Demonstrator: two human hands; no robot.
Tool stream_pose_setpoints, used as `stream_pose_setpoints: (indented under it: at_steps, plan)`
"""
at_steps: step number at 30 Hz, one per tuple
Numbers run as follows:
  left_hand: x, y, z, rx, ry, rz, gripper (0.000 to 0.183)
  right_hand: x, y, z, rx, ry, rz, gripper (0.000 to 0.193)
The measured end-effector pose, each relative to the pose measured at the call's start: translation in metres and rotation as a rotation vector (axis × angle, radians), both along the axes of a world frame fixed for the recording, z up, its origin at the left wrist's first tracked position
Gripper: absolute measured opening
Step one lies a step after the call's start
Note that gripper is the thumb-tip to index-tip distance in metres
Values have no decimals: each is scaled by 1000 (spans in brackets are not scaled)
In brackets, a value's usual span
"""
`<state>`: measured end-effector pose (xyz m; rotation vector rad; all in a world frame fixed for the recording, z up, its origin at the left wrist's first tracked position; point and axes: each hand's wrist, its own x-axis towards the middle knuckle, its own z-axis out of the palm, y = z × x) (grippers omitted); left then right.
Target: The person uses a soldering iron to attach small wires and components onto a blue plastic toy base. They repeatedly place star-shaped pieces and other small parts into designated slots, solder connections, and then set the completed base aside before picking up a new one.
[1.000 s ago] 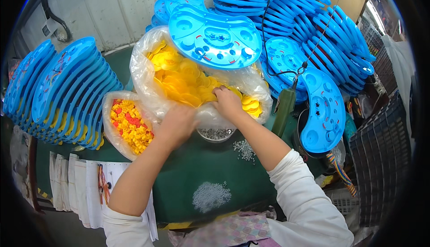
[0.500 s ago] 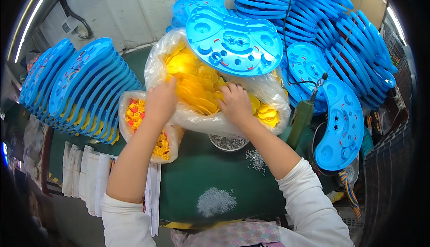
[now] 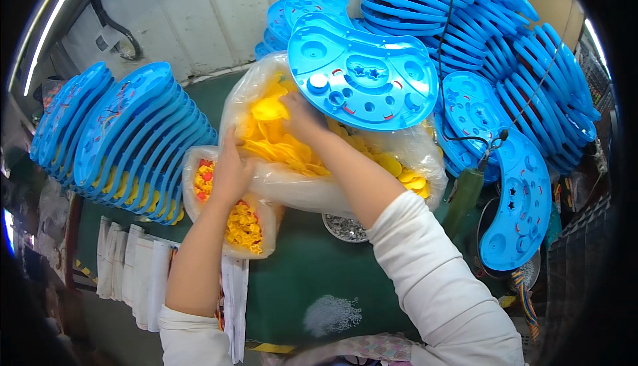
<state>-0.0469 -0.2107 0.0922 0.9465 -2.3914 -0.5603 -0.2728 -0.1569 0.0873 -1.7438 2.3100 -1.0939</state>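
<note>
A large clear plastic bag [image 3: 292, 190] full of thin yellow plastic discs [image 3: 282, 147] lies open on the table. My left hand [image 3: 231, 175] is closed at the bag's left side, its thumb toward the discs. My right hand [image 3: 304, 117] reaches deep into the bag's upper part, among the discs; its fingers are mostly hidden. Over the bag's far right side rests a curved blue plastic tray [image 3: 362, 93] with round recesses and star shapes. Below my left hand stands a smaller clear bag [image 3: 266, 233] of small yellow and red parts [image 3: 242, 226].
Blue trays [image 3: 133, 133] stand in a row at the left; more blue trays [image 3: 492, 54] are piled at the far right. A bowl of small metal parts [image 3: 345, 226] sits partly behind my right arm. Tiny clear pieces [image 3: 332, 315] lie near the front edge. A green-handled tool [image 3: 463, 200] hangs at the right.
My right hand has moved up and left, deeper into the yellow discs. My left hand has shifted down to the bag's left side. The whole view has shifted slightly.
</note>
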Motion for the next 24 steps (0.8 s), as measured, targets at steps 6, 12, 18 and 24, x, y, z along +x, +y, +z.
stream_pose_setpoints:
  at_steps: [6,12,18,24]
  plan:
    - [-18,36,5,-431,-3,-117,80,35,66,-17,-322,153,328,48]
    - [-46,50,-2,-494,36,-452,64,-25,65,-37,-369,-273,141,43]
    - [-37,50,-11,-500,-32,-390,59,-86,51,-39,-42,371,-54,30]
    - [-29,52,-27,-530,-3,-347,62,-91,23,-32,-89,544,-395,33]
